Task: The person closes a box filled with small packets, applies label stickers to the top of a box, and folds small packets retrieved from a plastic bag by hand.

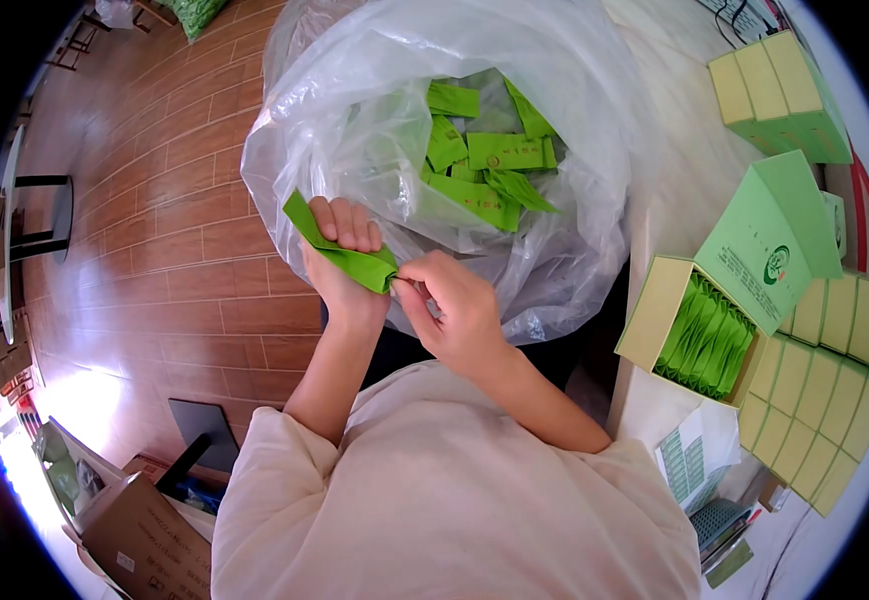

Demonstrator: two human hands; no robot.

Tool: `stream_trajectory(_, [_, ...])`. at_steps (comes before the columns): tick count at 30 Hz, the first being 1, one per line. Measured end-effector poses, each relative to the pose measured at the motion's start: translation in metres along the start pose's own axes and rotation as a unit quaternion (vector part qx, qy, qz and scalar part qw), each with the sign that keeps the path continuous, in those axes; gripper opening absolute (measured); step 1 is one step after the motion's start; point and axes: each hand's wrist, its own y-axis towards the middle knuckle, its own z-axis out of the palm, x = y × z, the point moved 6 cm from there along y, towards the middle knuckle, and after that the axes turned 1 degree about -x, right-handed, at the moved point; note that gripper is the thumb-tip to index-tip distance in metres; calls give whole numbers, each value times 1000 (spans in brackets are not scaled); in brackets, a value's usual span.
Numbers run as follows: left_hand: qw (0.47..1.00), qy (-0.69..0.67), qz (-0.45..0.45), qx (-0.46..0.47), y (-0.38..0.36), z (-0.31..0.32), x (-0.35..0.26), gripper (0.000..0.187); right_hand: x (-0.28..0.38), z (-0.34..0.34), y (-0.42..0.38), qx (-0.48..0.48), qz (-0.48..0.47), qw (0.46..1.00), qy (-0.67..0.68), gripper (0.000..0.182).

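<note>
Green sachets are bunched in the left hand, fingers curled tight round them, while the right hand pinches their end, just in front of the clear plastic bag with more packets; open box sits right

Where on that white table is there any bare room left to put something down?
A bare strip of white table lies between the plastic bag and the stacked green boxes. The right side is crowded: the open box of packets and rows of closed boxes fill it. Both hands, left hand and right hand, hold a green packet by the bag.
</note>
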Motion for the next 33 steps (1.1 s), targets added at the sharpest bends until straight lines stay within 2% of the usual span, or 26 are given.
stream_trajectory(1, [1000, 13, 16, -16, 0, -3, -2, 30, 3, -1, 0, 0, 1, 1000, 0, 12])
stream_trajectory(3, [997, 43, 63, -17, -3, 1, -5, 32, -7, 1, -2, 43, 134, 989, 40, 11])
stream_trajectory(4, [991, 74, 110, -18, -5, 3, -10, 33, -7, 2, -2, 44, 135, 989, 40, 11])
stream_trajectory(5, [991, 74, 109, -19, -7, 2, -7, 33, -14, 4, -4, 49, 193, 978, 55, 12])
stream_trajectory(6, [985, 96, 145, 8, -9, 2, -7, 31, -20, 6, -7, 53, 250, 964, 69, 14])
stream_trajectory(7, [976, 118, 180, 36, -12, 5, -9, 30, -24, 7, -8, 53, 250, 964, 69, 14])
stream_trajectory(8, [976, 118, 181, 35, -13, 4, -8, 30, -38, 12, -15, 63, 320, 932, 158, 17])
stream_trajectory(9, [966, 222, 136, -13, -14, 0, -2, 27, -49, 18, -22, 72, 386, 887, 245, 20])
stream_trajectory(10, [941, 321, 88, -60, -15, -6, 2, 27, -56, 16, -21, 72, 386, 887, 245, 20])
stream_trajectory(11, [943, 329, 44, 21, -17, -3, 9, 26, -66, 12, -22, 43, 412, 860, 298, 24])
stream_trajectory(12, [943, 329, 44, 21, -19, -5, 13, 26, -73, 8, -22, 13, 437, 829, 350, 28])
stream_trajectory(13, [928, 365, 29, 63, -22, -2, 23, 26, -79, 1, -20, 19, 452, 828, 331, 30])
stream_trajectory(14, [910, 400, 13, 105, -24, 0, 32, 27, -81, -3, -18, 21, 452, 829, 330, 30])
stream_trajectory(16, [883, 452, 8, 127, -25, -3, 28, 35, -84, -23, -11, -22, 395, 905, 159, 27])
stream_trajectory(17, [854, 499, 34, 146, -26, 1, 25, 37, -79, -32, -6, -41, 360, 920, 151, 26])
stream_trajectory(18, [821, 544, 59, 164, -28, 9, 21, 39, -82, -35, -7, -40, 362, 920, 149, 26])
stream_trajectory(20, [814, 554, 71, 157, -31, 24, 13, 37, -76, -39, 1, -63, 243, 921, 299, 23])
stream_trajectory(21, [806, 565, 83, 152, -33, 28, 11, 35, -79, -39, 1, -62, 243, 921, 298, 23])
stream_trajectory(22, [807, 564, 84, 153, -34, 28, 13, 35, -83, -38, 0, -77, 258, 900, 342, 20])
stream_trajectory(24, [826, 503, 182, 178, -39, 32, 9, 25, -88, -39, -3, -94, 270, 878, 385, 17])
stream_trajectory(25, [826, 503, 182, 179, -37, 32, 9, 25, -90, -37, -5, -107, 285, 845, 440, 15])
stream_trajectory(26, [786, 539, 216, 213, -37, 36, 8, 25, -91, -35, -8, -120, 299, 807, 495, 13])
stream_trajectory(27, [741, 573, 249, 245, -39, 40, 8, 25, -91, -35, -8, -120, 299, 807, 495, 13])
stream_trajectory(30, [707, 587, 272, 287, -45, 37, 7, 29, -91, -34, -11, -115, 303, 797, 509, 12])
stream_trajectory(31, [707, 586, 273, 288, -48, 30, 8, 29, -93, -34, -13, -114, 300, 795, 514, 13])
stream_trajectory(33, [868, 427, 155, 201, -42, 4, 11, 43, -91, -35, -13, -115, 295, 794, 519, 14])
